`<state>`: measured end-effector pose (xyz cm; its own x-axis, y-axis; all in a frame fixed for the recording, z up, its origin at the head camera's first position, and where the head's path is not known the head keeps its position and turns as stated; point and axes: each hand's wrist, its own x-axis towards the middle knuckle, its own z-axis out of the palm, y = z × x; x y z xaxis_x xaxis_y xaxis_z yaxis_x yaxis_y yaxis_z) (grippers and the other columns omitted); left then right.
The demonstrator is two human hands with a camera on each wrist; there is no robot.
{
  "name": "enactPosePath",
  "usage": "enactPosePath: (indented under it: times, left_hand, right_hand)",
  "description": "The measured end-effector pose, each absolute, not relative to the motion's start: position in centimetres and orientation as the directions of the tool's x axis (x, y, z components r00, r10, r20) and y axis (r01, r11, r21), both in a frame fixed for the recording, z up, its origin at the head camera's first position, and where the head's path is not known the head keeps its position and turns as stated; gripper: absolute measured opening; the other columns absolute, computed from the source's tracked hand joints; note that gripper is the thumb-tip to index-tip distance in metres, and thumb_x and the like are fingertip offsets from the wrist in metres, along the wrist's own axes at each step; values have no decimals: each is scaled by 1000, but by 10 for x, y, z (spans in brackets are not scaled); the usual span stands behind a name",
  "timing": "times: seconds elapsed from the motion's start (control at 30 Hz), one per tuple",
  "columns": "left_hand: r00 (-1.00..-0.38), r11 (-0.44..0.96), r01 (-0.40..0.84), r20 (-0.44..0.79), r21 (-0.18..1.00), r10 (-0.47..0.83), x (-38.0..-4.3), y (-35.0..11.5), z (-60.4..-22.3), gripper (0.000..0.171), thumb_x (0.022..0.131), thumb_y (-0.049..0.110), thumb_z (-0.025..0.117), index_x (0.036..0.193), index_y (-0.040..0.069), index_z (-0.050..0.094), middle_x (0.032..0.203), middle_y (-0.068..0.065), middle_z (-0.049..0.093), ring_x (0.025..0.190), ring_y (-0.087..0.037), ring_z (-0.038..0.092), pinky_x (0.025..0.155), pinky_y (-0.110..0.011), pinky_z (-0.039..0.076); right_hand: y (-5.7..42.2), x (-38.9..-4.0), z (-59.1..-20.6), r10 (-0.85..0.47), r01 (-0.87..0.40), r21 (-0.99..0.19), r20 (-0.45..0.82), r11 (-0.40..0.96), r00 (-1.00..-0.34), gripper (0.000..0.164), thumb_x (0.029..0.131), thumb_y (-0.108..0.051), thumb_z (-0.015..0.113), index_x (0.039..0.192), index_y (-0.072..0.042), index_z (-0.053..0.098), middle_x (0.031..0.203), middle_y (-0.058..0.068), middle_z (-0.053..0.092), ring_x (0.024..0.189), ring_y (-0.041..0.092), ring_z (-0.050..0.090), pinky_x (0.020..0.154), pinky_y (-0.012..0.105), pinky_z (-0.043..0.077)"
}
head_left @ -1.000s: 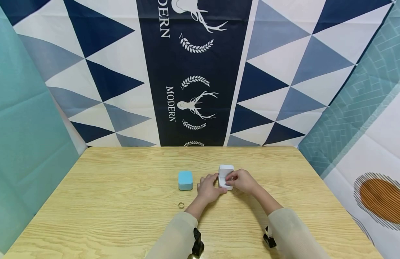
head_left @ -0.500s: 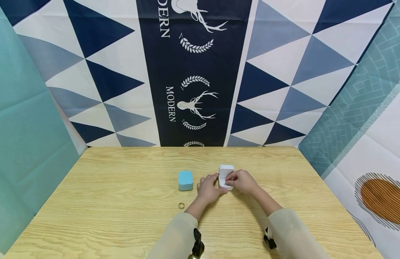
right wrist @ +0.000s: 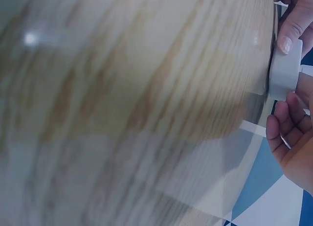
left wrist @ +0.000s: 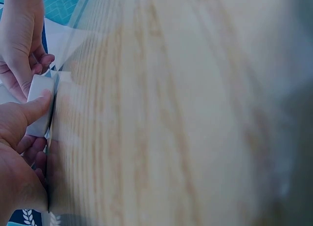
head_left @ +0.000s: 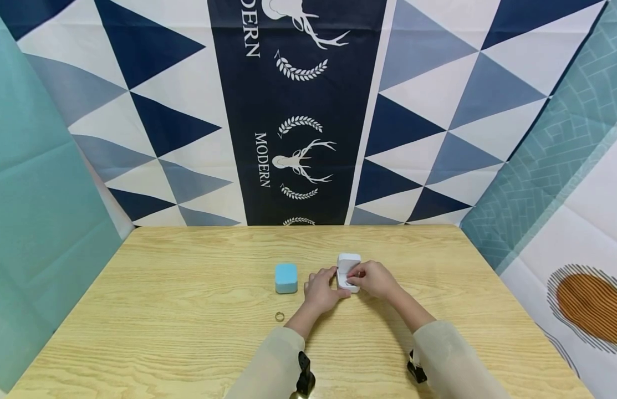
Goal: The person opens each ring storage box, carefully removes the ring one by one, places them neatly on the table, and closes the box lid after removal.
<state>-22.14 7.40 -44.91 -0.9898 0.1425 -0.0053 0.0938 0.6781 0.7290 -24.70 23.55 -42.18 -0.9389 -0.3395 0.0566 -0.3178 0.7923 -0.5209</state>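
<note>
In the head view a white ring box [head_left: 349, 259] stands with its lid raised, right of the table's middle. My left hand [head_left: 320, 290] holds its left side, the thumb across the front; the left wrist view shows that thumb on the box wall [left wrist: 40, 91]. From the right, my right hand [head_left: 378, 279] reaches in, thumb and forefinger pinched together over the cushion at a small dark ring, mostly hidden by the fingertips. In the right wrist view its other fingers curl beside the box [right wrist: 285, 72]. A loose ring [head_left: 280, 321] lies on the table, left of my left forearm.
A light blue box [head_left: 286, 279], closed, sits left of my left hand. The wooden table [head_left: 188, 310] reaches back to a patterned cloth [head_left: 298, 88]. More cloth hangs at both sides.
Both hands stay almost in place at the white ring box. The right fingertips shift only slightly inside it. The loose ring and blue box have not moved.
</note>
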Motion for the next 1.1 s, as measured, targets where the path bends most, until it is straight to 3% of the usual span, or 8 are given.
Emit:
enactPosePath:
  times: [0.2, 0.53, 1.1]
  left_hand:
    - [-990, 677, 99, 2, 730, 142, -222, 75, -449, 68, 77, 41, 74, 135, 15, 51, 133, -4, 55, 101, -23, 46, 79, -36, 32]
    - [-989, 669, 92, -9, 738, 145, -221, 75, -448, 69, 77, 41, 74, 136, 15, 50, 135, -5, 54, 104, -24, 46, 81, -37, 32]
    - [-992, 689, 89, -2, 720, 130, -221, 76, -449, 70, 75, 41, 75, 135, 14, 51, 134, -5, 55, 104, -24, 47, 82, -37, 33]
  right_hand:
    - [236, -247, -420, -354, -337, -502, 64, 796, -933, 8, 82, -14, 70, 80, -8, 75, 82, 2, 72, 70, 6, 56, 62, 23, 45]
    - [235, -245, -419, -356, -336, -462, 46, 821, -933, 9, 85, -14, 66, 83, -6, 71, 77, 1, 67, 65, 7, 51, 58, 22, 42]
    - [237, -241, -422, -320, -289, -541, 39, 790, -947, 10, 87, -13, 63, 86, -4, 66, 67, -1, 55, 57, 7, 43, 50, 19, 35]
